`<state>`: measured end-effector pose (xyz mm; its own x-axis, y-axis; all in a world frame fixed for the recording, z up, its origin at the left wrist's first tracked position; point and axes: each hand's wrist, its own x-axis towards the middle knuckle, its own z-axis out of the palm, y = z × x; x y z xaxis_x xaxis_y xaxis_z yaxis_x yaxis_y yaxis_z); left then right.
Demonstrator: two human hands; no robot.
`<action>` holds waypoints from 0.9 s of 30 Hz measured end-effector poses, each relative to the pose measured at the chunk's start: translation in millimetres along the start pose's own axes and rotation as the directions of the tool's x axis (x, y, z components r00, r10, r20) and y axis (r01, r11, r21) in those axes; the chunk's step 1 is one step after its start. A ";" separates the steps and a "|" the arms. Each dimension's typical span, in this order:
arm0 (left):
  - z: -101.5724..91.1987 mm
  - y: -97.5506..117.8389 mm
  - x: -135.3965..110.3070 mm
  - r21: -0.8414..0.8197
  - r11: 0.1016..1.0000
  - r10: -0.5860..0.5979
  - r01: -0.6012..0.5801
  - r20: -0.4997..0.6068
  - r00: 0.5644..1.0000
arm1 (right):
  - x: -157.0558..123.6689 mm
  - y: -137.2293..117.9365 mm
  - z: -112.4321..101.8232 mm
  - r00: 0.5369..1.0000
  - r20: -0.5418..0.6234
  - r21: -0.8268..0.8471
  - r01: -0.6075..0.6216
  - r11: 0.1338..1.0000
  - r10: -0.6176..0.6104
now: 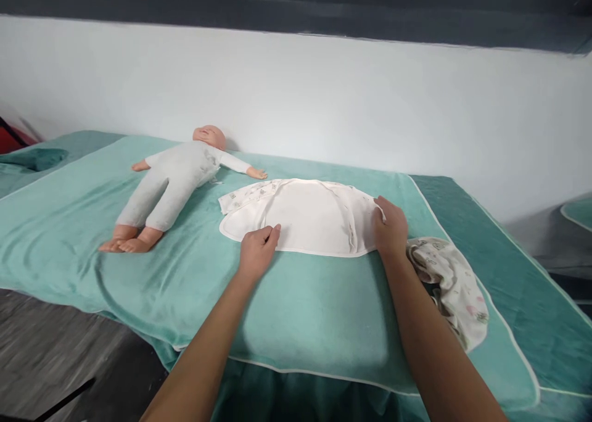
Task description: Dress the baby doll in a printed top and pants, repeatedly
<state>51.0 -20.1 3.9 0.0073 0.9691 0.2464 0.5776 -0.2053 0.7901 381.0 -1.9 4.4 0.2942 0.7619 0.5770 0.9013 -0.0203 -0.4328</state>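
Note:
A white baby garment [305, 215] lies spread flat on a teal towel [185, 274]. My left hand [258, 250] rests on its near left edge with fingers curled in a pinch on the hem. My right hand [391, 227] presses on the garment's right end, fingers closed over the fabric. A baby doll [173, 178] in a grey suit lies on its back to the left of the garment, apart from both hands.
A crumpled patterned cloth [456, 286] lies just right of my right forearm. A white wall [324, 101] runs behind the table. A darker teal cover [509, 268] shows at the right, grey floor [55, 348] at the lower left.

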 end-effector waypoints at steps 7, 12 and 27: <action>1.4 -1.6 1.3 -0.002 1.000 0.016 -0.016 0.005 1.000 | -4.0 -8.2 -6.1 0.993 -0.118 0.150 0.031 0.988 -0.014; 2.4 -0.9 1.2 0.030 1.000 0.007 -0.007 0.005 1.000 | -3.1 -21.1 -9.0 0.971 -0.235 0.242 0.093 0.966 -0.034; 14.2 -14.4 6.1 0.239 0.961 0.193 -0.137 -0.229 0.954 | 24.9 -213.2 142.6 0.858 0.514 0.592 -0.363 0.720 0.009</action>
<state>54.3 -9.3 -14.0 -0.0689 0.8539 0.5159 0.7495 -0.2970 0.5916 150.9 113.6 12.3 0.0970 0.9861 0.1346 0.3537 0.0922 -0.9308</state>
